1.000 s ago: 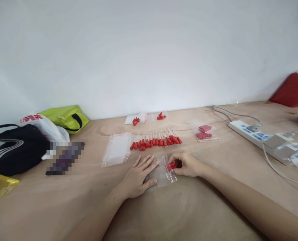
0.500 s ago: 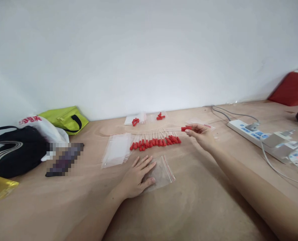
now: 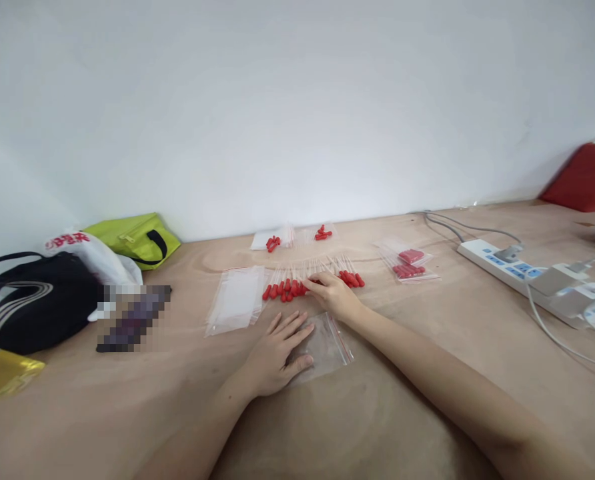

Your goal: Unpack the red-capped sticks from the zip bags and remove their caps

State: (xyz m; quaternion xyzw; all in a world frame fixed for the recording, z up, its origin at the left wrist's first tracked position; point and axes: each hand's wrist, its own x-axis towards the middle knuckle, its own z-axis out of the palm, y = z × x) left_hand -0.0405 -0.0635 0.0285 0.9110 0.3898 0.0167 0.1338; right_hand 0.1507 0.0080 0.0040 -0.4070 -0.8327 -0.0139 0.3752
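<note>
My left hand (image 3: 277,357) lies flat, fingers spread, on a clear zip bag (image 3: 322,363) with a red stripe by its seal. Ahead of it, several droppers (image 3: 282,289) with red bulbs lie side by side, pale tubes pointing away from me. My right hand (image 3: 333,295) reaches over the middle of this row, its thumb and fingers closing on a red bulb; the back of the hand hides some neighbouring bulbs. Left of the row is a stack of flat clear bags (image 3: 235,300).
Bags holding red-bulbed pieces lie at the back (image 3: 273,243) and to the right (image 3: 410,270). A white power strip (image 3: 492,263) with adapters and cables occupies the right. Black (image 3: 42,300), white and lime bags (image 3: 132,240) stand left. A wall rises behind.
My right hand has moved left and toward me, from beside the row, where it held up a red-bulbed dropper, onto the row's middle. My left hand has stayed on the bag.
</note>
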